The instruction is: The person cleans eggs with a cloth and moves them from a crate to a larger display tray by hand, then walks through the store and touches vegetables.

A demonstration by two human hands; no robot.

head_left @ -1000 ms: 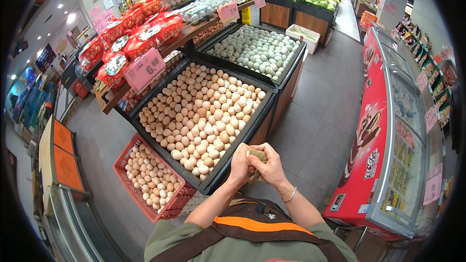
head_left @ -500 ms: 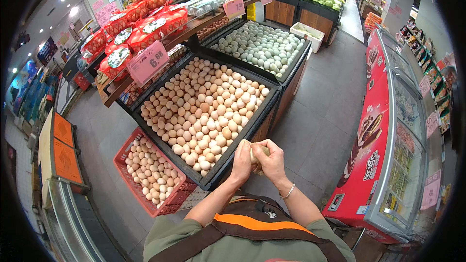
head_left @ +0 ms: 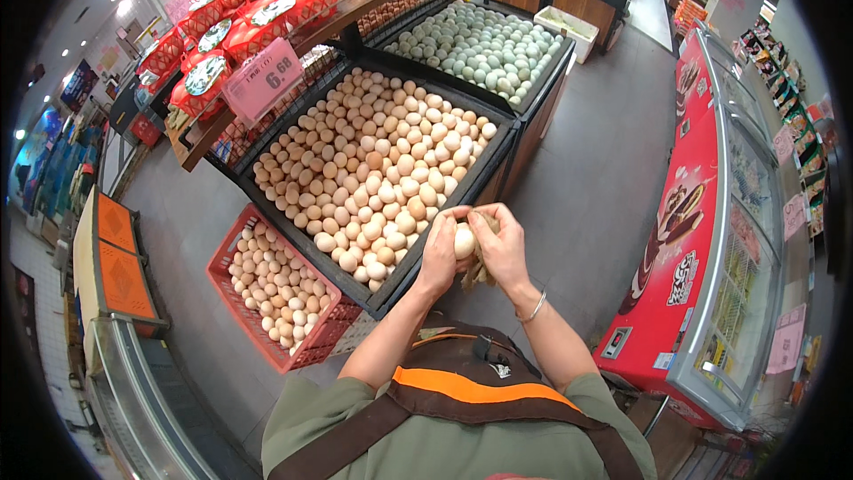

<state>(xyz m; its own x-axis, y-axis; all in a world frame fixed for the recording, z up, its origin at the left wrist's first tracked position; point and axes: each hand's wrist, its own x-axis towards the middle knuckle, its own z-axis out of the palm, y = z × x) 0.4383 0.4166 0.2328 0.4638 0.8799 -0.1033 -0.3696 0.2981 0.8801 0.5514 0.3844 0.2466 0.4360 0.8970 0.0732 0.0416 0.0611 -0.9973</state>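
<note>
An egg with a pale shell is held between my two hands, near the front right corner of the black egg bin. My left hand is closed round its left side. My right hand grips a tan, crumpled, cloth-like piece that presses against the egg and hangs below it. Both sets of fingertips meet over the top of the egg. Just beyond them lies a wide bin of brown eggs. A red plastic crate full of eggs stands to the left, below the bin.
Pale greenish eggs fill a second bin behind. Above the bins runs a wooden shelf with red egg baskets and pink price cards. On the right stands a long red freezer, across the grey floor.
My hands have risen slightly and parted a little, so the egg and the tan cloth between them show more. The view has tilted downward somewhat.
</note>
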